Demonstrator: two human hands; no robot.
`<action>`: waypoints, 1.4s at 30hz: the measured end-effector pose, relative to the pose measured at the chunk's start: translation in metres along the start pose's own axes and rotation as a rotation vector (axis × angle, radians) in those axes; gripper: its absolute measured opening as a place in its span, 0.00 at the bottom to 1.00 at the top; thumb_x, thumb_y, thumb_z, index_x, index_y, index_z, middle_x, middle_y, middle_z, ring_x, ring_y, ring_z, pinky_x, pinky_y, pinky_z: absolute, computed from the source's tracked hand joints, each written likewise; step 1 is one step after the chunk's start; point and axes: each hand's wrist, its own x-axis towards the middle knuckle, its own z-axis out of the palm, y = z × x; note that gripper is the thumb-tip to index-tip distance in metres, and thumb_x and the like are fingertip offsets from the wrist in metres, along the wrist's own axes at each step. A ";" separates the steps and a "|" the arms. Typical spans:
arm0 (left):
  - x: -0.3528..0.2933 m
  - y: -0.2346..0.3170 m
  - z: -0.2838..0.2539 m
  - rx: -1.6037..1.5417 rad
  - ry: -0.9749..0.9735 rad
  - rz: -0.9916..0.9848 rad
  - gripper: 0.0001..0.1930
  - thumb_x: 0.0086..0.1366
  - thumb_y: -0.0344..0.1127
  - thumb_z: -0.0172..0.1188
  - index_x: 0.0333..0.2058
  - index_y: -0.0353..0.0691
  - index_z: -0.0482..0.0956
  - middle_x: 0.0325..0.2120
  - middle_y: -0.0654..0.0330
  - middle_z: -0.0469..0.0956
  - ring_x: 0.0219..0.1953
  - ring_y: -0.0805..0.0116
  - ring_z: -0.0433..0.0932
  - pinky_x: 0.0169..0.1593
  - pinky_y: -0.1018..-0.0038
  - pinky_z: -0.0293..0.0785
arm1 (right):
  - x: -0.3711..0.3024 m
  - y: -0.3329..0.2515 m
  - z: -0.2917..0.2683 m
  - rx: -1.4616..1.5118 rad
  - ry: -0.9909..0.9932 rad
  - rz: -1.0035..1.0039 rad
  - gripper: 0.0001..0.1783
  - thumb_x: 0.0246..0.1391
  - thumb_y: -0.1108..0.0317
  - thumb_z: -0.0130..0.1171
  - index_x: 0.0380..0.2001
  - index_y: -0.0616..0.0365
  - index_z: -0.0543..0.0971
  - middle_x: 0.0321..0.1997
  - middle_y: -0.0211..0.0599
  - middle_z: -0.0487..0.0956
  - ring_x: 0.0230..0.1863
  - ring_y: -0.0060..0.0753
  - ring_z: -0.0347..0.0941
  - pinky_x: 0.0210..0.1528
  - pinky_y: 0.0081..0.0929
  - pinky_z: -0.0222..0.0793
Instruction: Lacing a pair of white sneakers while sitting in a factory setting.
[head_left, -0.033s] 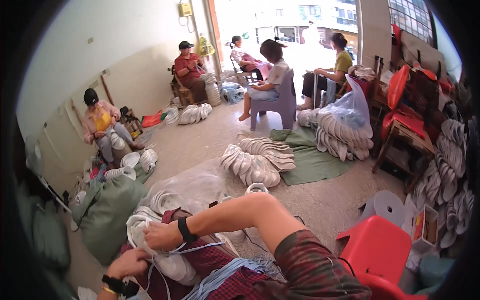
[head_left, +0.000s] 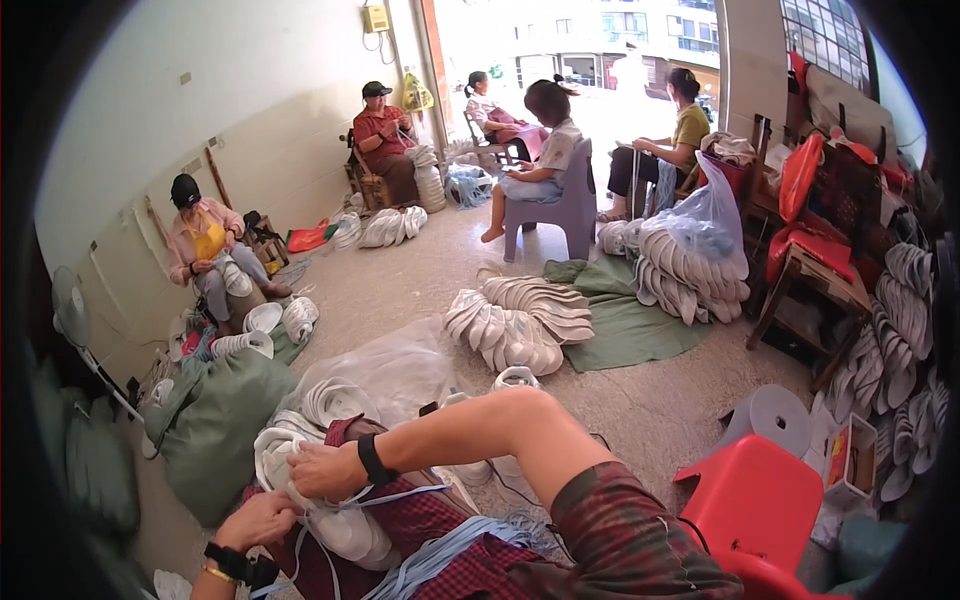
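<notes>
A white shoe upper [head_left: 272, 455] rests over my lap, its open rim facing up. My right hand [head_left: 326, 471], a black band round its wrist, is closed on the upper's edge; its fingertips are partly hidden. Just below, my left hand [head_left: 258, 520] is closed in a pinch on a pale-blue lace [head_left: 298, 545] beside the upper. More white uppers [head_left: 355, 535] are nested under my right hand. A bundle of light-blue laces [head_left: 440, 555] lies across the dark red checked cloth [head_left: 415, 520] on my lap.
A green sack [head_left: 220, 430] and clear plastic sheet [head_left: 385, 365] lie left and ahead. Stacked white uppers [head_left: 505, 335] sit mid-floor. A red stool [head_left: 755, 490] and grey roll [head_left: 770, 418] stand at my right. Several people sit farther off, one on a purple chair [head_left: 565, 210].
</notes>
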 end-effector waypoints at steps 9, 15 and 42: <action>0.010 -0.024 0.041 0.103 0.355 -0.081 0.13 0.45 0.38 0.63 0.25 0.34 0.85 0.29 0.47 0.82 0.35 0.46 0.82 0.43 0.58 0.78 | 0.006 -0.013 0.010 0.023 0.098 0.018 0.11 0.38 0.66 0.65 0.29 0.56 0.83 0.37 0.33 0.77 0.51 0.41 0.64 0.53 0.49 0.65; 0.019 -0.017 0.040 0.111 0.338 -0.177 0.14 0.44 0.38 0.65 0.21 0.29 0.83 0.19 0.44 0.81 0.27 0.50 0.84 0.37 0.60 0.79 | 0.006 -0.015 0.023 0.013 0.244 0.014 0.09 0.42 0.63 0.63 0.29 0.54 0.83 0.37 0.32 0.77 0.51 0.41 0.65 0.51 0.45 0.65; 0.030 -0.013 0.072 -1.114 0.930 0.325 0.09 0.75 0.32 0.48 0.45 0.35 0.76 0.23 0.67 0.73 0.21 0.80 0.70 0.29 0.82 0.70 | 0.016 -0.016 -0.030 -0.039 -0.325 0.158 0.11 0.40 0.64 0.63 0.28 0.57 0.86 0.32 0.41 0.83 0.42 0.45 0.80 0.36 0.45 0.75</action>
